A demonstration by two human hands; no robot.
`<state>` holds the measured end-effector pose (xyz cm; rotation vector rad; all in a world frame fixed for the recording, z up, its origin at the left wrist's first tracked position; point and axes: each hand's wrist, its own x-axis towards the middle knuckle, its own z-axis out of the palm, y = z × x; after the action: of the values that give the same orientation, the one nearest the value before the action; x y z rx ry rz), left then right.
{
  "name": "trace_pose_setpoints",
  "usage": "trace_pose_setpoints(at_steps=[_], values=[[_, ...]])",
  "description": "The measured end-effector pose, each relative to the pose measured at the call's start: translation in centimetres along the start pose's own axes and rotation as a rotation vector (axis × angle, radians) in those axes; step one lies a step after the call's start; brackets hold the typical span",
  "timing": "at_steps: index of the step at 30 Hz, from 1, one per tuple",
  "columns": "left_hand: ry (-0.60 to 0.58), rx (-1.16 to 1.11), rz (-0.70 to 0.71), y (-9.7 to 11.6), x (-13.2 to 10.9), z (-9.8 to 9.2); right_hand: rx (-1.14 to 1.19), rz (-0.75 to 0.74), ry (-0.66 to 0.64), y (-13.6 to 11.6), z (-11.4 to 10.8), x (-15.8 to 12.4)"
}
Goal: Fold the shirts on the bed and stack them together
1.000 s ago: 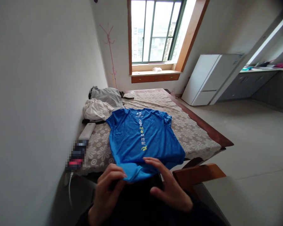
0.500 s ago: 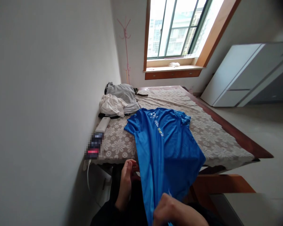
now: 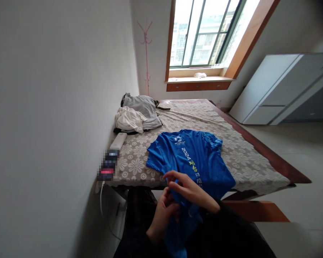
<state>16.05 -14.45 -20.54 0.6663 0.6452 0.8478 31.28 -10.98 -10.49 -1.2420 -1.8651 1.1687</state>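
Observation:
A blue T-shirt [image 3: 174, 154] with white and yellow print lies front up on the near part of the table. Its lower part hangs over the near edge, bunched, down towards my lap. My left hand [image 3: 163, 215] is curled around the shirt's left side below the table edge, and its fingertips are partly hidden. Just above it, my right hand [image 3: 187, 188] reaches across the shirt from the right. The right fingers are loosely bent, with a gap between thumb and forefinger, close to the left fingertips.
Grey and cream clothes [image 3: 130, 120] are heaped against the wall. Near them lie a white oblong object [image 3: 118, 141] and a blurred-out phone [image 3: 108, 165] with a white cable [image 3: 101, 211]. A patterned cloth [image 3: 244, 157] covers the table. An orange-brown wooden seat [image 3: 255, 210] stands at the right.
My right hand has left the lower hem and moved up and left, beside my left hand. The left hand has shifted right onto the shirt. The stretched hem has dropped into loose folds.

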Motion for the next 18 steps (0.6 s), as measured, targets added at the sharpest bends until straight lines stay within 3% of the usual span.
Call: trace_pose_setpoints(at_steps=[1,3,5,8,14,16,18], values=[[-0.001,0.026,0.006,-0.4,-0.1,0.0,-0.174,0.035,0.115,0.8,0.4,1.4],[0.001,0.065,0.025,-1.2,-0.2,-0.1,-0.48,0.066,0.211,2.3,1.6,4.1],[0.005,0.098,0.037,-1.7,-0.3,-0.4,-0.677,0.084,0.202,3.3,2.7,6.2],[-0.031,0.157,0.023,-1.5,-0.7,-1.0,-0.785,0.118,0.164,3.6,3.1,7.7],[-0.209,0.215,-0.02,0.3,-0.9,-2.2,-0.72,0.084,0.111,3.3,2.0,7.5],[-0.221,0.205,-0.027,0.6,-0.7,-2.6,-0.519,0.028,0.158,2.8,1.8,6.7],[-0.202,0.2,-0.027,1.1,-0.7,-3.1,-0.176,-0.002,0.181,1.8,1.8,5.3]])
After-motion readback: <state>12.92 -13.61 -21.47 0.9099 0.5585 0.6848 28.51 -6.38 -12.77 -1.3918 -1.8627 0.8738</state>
